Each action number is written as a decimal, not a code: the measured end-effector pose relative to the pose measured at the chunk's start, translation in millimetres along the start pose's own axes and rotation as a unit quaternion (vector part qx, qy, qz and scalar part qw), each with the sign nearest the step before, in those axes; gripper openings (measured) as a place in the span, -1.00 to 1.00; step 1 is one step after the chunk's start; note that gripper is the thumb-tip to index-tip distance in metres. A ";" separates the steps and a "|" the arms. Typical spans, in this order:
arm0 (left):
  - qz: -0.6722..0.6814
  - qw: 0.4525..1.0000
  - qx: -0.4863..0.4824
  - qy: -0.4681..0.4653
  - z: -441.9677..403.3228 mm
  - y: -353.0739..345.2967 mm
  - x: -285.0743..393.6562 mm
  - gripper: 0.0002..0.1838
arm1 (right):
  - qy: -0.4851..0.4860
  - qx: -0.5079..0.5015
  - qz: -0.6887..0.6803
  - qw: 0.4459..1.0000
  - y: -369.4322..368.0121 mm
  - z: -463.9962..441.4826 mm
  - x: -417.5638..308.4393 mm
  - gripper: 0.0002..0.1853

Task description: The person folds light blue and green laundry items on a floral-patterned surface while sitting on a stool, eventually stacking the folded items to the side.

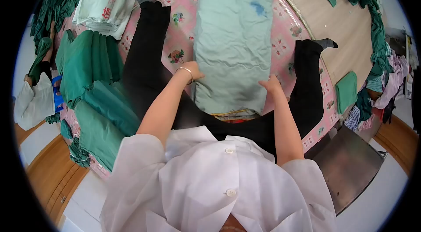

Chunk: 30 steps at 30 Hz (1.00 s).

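A long pale green cloth (234,25) with blue stains near its far part lies flat between my outstretched legs, slightly wrinkled across its near part. At its left edge is my left hand (191,71), a bracelet on the wrist, its fingers closed on the cloth's border. My right hand (272,84) is at the right edge, fingers closed on the border there. The near end of the cloth shows a yellowish edge and a bit of red beside my lap.
Folded green cloths (90,65) pile up at the left, below a stack of whitish cloths (105,1). A small green folded cloth (346,92) lies right, near a metal surface (348,166). Another person's arm (49,47) shows at far left.
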State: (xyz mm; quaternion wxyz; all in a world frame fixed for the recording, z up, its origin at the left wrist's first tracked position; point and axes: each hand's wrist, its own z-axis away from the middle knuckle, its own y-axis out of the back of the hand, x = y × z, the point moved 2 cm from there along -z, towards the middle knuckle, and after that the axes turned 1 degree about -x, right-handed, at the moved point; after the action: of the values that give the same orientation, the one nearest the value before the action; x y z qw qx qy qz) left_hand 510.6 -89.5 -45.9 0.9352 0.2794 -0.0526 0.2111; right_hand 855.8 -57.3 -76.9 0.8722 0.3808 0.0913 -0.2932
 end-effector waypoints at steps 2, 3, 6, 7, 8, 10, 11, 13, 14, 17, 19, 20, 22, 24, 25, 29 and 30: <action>0.096 0.994 0.001 0.044 -22.0 3.4 -1.3 -0.25 | -0.016 0.044 -0.042 0.998 -8.0 -30.3 9.3 -0.25; 0.098 0.994 0.002 0.046 -34.1 -2.2 -4.8 -0.25 | -0.010 0.075 -0.034 0.997 -8.7 -40.1 8.4 -0.25; 0.182 0.973 0.074 0.121 -72.9 -34.2 -18.4 -0.04 | -0.002 0.069 -0.112 0.991 -5.8 -51.1 -11.4 -0.24; 0.259 0.953 0.107 0.114 -84.5 -44.8 -21.1 -0.02 | -0.001 0.033 -0.202 0.979 -9.0 -56.4 -15.0 -0.24; 0.332 0.927 0.141 0.107 -94.9 -55.0 -24.7 0.00 | -0.004 0.026 -0.198 0.980 -13.2 -65.4 -18.4 -0.24; 0.398 0.895 0.165 0.111 -87.6 -60.8 -26.3 0.03 | -0.014 -0.057 -0.342 0.938 -31.0 -79.6 -12.7 -0.26; 0.459 0.878 0.129 0.051 -84.1 -61.6 -24.3 -0.04 | -0.020 -0.061 -0.342 0.938 -33.2 -81.6 -5.9 -0.26; 0.515 0.852 0.094 -0.010 -77.9 -57.3 -21.5 -0.11 | -0.072 -0.158 -0.460 0.871 -29.1 -76.3 -8.5 -0.28; 0.490 0.871 0.030 0.009 -75.9 -58.2 -23.9 -0.18 | -0.049 -0.183 -0.439 0.878 -25.2 -70.5 -11.3 -0.29; 0.456 0.890 -0.016 0.009 -81.1 -54.9 -34.1 -0.29 | -0.056 -0.286 -0.410 0.864 -16.6 -68.2 -8.5 -0.26; 0.452 0.892 0.001 -0.013 -74.8 -45.0 -26.7 -0.33 | -0.019 -0.265 -0.395 0.879 1.7 -52.4 -26.1 -0.25; 0.508 0.860 0.006 -0.044 -68.0 -30.9 -20.1 -0.32 | 0.022 -0.246 -0.378 0.892 16.4 -44.2 -41.3 -0.24; 0.589 0.800 0.024 -0.113 -46.6 8.8 -5.3 -0.35 | 0.060 -0.209 -0.422 0.880 45.3 -28.8 -66.4 -0.23; 0.648 0.733 0.046 -0.201 -21.2 57.7 9.4 -0.39 | 0.136 -0.170 -0.490 0.844 79.4 -10.9 -94.5 -0.25; 0.651 0.719 0.065 -0.235 -2.3 87.0 19.4 -0.41 | 0.180 -0.165 -0.514 0.822 99.7 -2.7 -108.3 -0.27; 0.490 0.751 0.157 -0.415 73.3 197.1 48.2 -0.47 | 0.331 -0.082 -0.461 0.819 183.0 38.8 -159.1 -0.36; 0.471 0.745 0.177 -0.438 91.8 218.3 53.3 -0.51 | 0.362 -0.062 -0.460 0.808 201.6 55.8 -170.2 -0.37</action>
State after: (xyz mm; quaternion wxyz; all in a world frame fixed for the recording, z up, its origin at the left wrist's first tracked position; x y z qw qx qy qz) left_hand 468.0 44.8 151.8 0.5249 0.4408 -0.5429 0.4852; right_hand 831.2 86.4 150.0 0.5609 0.3175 0.5830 -0.4947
